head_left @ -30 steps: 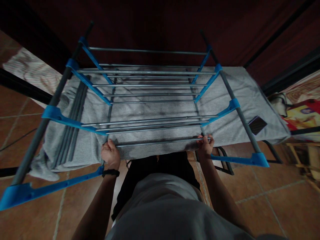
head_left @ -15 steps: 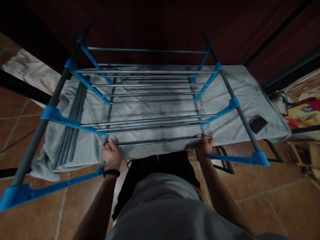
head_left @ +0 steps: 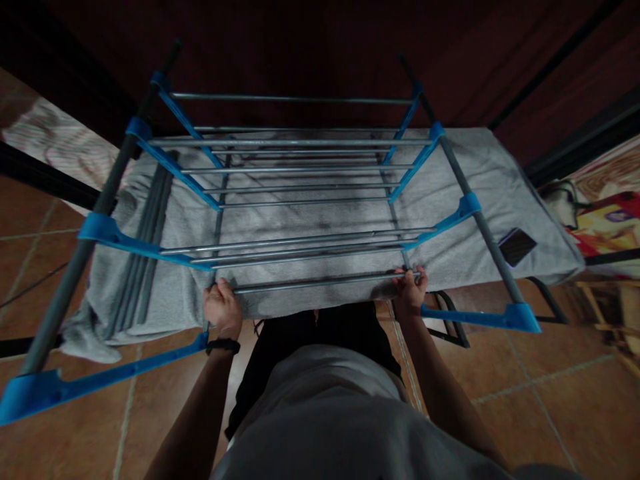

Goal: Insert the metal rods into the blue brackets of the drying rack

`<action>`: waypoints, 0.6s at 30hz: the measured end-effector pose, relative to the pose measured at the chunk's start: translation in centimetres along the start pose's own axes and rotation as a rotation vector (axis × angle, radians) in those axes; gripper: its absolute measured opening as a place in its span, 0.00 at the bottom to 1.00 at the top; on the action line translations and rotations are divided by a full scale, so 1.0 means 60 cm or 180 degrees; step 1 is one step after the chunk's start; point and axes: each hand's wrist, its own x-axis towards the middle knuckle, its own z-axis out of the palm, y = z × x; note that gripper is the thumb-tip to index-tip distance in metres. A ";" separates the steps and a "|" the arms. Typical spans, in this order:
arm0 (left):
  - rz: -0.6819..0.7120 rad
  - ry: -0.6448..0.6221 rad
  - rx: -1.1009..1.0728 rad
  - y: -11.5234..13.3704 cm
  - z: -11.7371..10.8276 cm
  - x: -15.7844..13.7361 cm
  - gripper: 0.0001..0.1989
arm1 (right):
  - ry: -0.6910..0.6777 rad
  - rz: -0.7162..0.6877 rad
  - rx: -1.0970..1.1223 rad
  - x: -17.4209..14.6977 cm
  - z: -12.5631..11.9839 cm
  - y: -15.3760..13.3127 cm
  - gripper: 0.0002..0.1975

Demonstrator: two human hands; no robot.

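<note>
A shoe-rack-like frame of grey tubes with blue plastic side brackets (head_left: 125, 243) lies across a grey cloth in front of me. Thin metal rods span it from side to side. My left hand (head_left: 223, 310), with a dark band at its wrist, is closed at the left end of the nearest metal rod (head_left: 320, 284), where an upright tube also passes; the fingers hide that end. At the rod's other end, my right hand (head_left: 411, 292) pinches it beside the right upright. The lowest blue brackets, left (head_left: 135, 368) and right (head_left: 480, 318), stick out toward me with no rod between them.
Several loose grey tubes (head_left: 145, 257) lie on the cloth at the left. A phone (head_left: 517, 247) rests on the grey cloth (head_left: 460, 247) at the right. Behind stands a dark red panel (head_left: 300, 53). A red and yellow package (head_left: 610, 223) is at the far right, above the tiled floor.
Both hands stay at the two ends of the rod, and the rack has hardly shifted. The view has moved very slightly.
</note>
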 end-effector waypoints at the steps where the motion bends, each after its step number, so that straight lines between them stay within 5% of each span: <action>1: 0.0022 -0.0005 0.0035 0.000 -0.001 0.000 0.21 | 0.0000 -0.0009 -0.0017 0.000 0.000 0.000 0.33; 18: 0.0049 -0.0001 0.0233 -0.002 0.002 0.006 0.23 | 0.0008 0.0014 0.0038 -0.006 0.002 -0.009 0.27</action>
